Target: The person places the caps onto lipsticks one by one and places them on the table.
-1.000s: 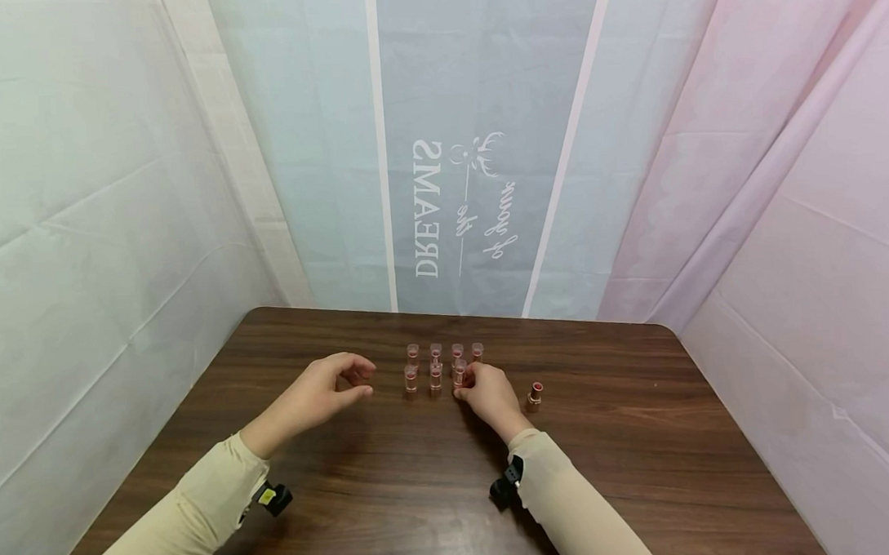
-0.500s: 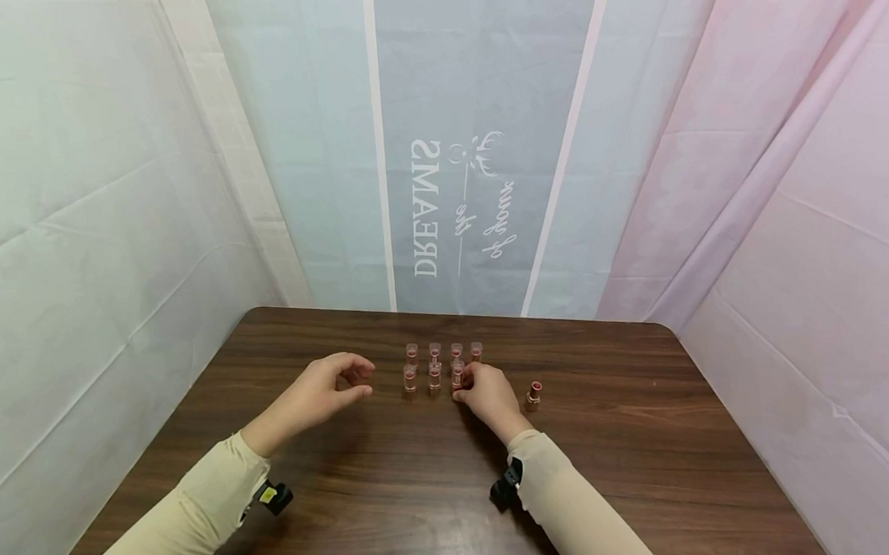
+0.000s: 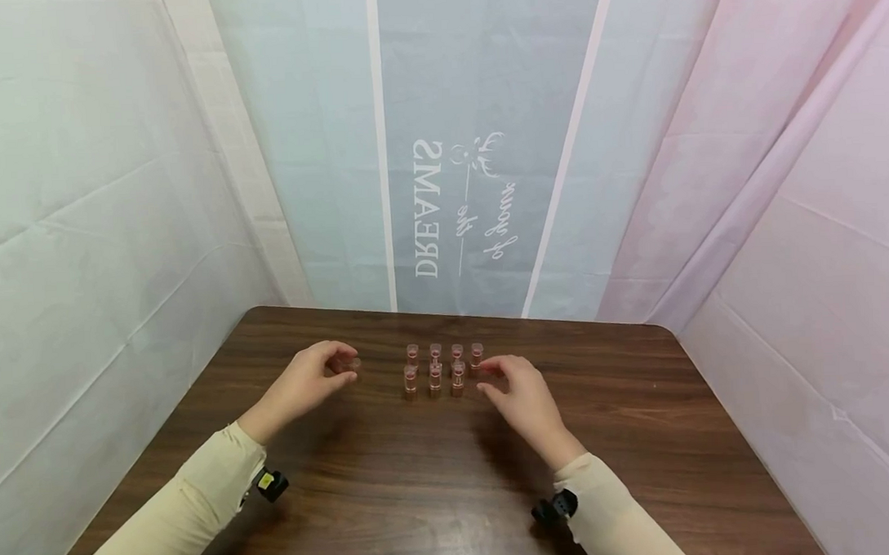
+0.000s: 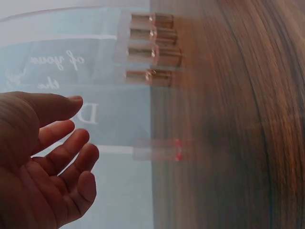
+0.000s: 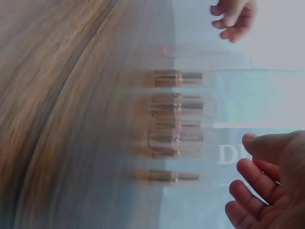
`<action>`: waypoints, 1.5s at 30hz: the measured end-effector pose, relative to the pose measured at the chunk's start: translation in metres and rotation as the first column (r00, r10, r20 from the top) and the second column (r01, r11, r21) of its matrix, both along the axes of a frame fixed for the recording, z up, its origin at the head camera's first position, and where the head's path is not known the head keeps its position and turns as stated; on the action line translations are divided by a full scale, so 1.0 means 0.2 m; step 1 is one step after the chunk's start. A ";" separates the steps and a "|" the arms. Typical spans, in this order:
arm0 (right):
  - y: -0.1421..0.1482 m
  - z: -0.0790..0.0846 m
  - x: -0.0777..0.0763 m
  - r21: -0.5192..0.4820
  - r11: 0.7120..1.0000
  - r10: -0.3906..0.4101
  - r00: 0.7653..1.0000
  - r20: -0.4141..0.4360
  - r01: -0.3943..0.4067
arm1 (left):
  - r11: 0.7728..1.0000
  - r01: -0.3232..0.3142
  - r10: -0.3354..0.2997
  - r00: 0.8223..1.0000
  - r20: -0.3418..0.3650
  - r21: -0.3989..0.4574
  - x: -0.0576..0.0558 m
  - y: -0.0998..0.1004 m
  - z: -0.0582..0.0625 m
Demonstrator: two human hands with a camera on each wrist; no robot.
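Small lipsticks under clear caps stand upright in two rows, several in the back row (image 3: 457,355) and three in the front row (image 3: 435,381). My left hand (image 3: 306,387) is left of the rows, fingers loosely bent and holding nothing. Just beyond its fingertips a clear cap (image 3: 355,365) stands alone; in the left wrist view this cap (image 4: 157,150) shows a reddish rim. My right hand (image 3: 525,399) is right of the front row, its thumb and fingers apart with nothing between them. The right wrist view shows the lipsticks (image 5: 177,106) blurred beyond the fingers.
A dark wood-grain table (image 3: 422,490) carries everything. Behind its far edge hangs a pale blue curtain (image 3: 482,80) with white lettering, and light fabric walls (image 3: 83,241) close both sides. A wrist camera (image 3: 554,509) sits on the right sleeve.
My right hand has released the front-row lipstick and moved right, covering where an uncapped lipstick stood. My left hand has drawn back slightly up and left, and the clear cap now shows beside it.
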State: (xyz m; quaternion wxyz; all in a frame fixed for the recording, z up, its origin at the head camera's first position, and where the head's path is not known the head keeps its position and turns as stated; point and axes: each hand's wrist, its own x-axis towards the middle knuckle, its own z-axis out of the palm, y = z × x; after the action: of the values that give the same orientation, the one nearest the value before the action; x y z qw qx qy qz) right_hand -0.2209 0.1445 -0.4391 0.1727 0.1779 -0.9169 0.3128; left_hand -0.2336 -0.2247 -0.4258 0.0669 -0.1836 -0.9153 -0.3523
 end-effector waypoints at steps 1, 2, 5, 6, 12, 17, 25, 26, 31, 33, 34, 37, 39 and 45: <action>0.03 0.02 0.02 0.006 1.000 0.002 1.000 -0.022 -0.002 | 1.000 -0.014 0.014 1.000 0.001 -0.005 -0.01 -0.01 -0.01; 0.05 0.03 0.03 0.012 1.000 0.005 0.999 -0.044 -0.004 | 1.000 -0.028 0.028 1.000 0.003 -0.010 -0.02 -0.01 -0.02; 0.12 0.05 0.07 0.040 0.999 0.003 0.995 -0.101 0.001 | 0.998 -0.063 0.063 0.998 0.022 -0.024 -0.05 -0.03 -0.05; 0.14 0.05 0.08 0.045 0.999 0.003 0.994 -0.112 0.002 | 0.997 -0.071 0.072 0.997 0.029 -0.030 -0.06 -0.04 -0.06; 0.23 0.05 0.13 0.059 0.998 -0.016 0.992 -0.127 0.024 | 0.993 -0.095 0.099 0.992 0.076 -0.065 -0.13 -0.06 -0.13; 0.29 0.03 0.15 0.026 0.998 -0.049 0.993 -0.111 0.052 | 0.991 -0.089 0.097 0.991 0.089 -0.096 -0.20 -0.05 -0.19; 0.36 -0.01 0.15 -0.011 0.992 -0.125 0.992 0.020 0.125 | 0.990 -0.094 0.108 0.985 0.133 -0.103 -0.23 -0.05 -0.22; 0.37 -0.02 0.14 -0.012 0.991 -0.132 0.991 0.031 0.132 | 0.990 -0.097 0.110 0.985 0.136 -0.103 -0.23 -0.05 -0.23; 0.39 -0.04 0.13 -0.012 0.989 -0.149 0.986 0.073 0.150 | 0.989 -0.108 0.122 0.983 0.138 -0.102 -0.24 -0.05 -0.24; 0.39 -0.05 0.13 -0.017 0.988 -0.152 0.983 0.104 0.154 | 0.989 -0.111 0.124 0.983 0.138 -0.095 -0.24 -0.05 -0.24; 0.40 -0.05 0.12 -0.018 0.988 -0.153 0.981 0.122 0.156 | 0.990 -0.111 0.122 0.983 0.138 -0.091 -0.24 -0.05 -0.24; 0.41 -0.06 0.11 -0.017 0.986 -0.158 0.971 0.178 0.164 | 0.992 -0.099 0.109 0.985 0.137 -0.081 -0.24 -0.04 -0.24; 0.42 -0.08 0.09 -0.020 0.986 -0.160 0.964 0.211 0.168 | 0.993 -0.092 0.101 0.986 0.134 -0.076 -0.24 -0.04 -0.24; 0.46 -0.13 0.04 -0.029 0.987 -0.144 0.942 0.302 0.160 | 0.994 -0.090 0.098 0.988 0.118 -0.070 -0.24 -0.03 -0.24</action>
State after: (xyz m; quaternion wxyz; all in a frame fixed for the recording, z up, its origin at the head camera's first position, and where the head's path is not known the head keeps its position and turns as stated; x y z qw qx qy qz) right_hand -0.2127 0.2356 -0.4644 0.0602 0.0527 -0.9349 0.3459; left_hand -0.2816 -0.2301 -0.4741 0.0216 -0.1207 -0.9361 -0.3298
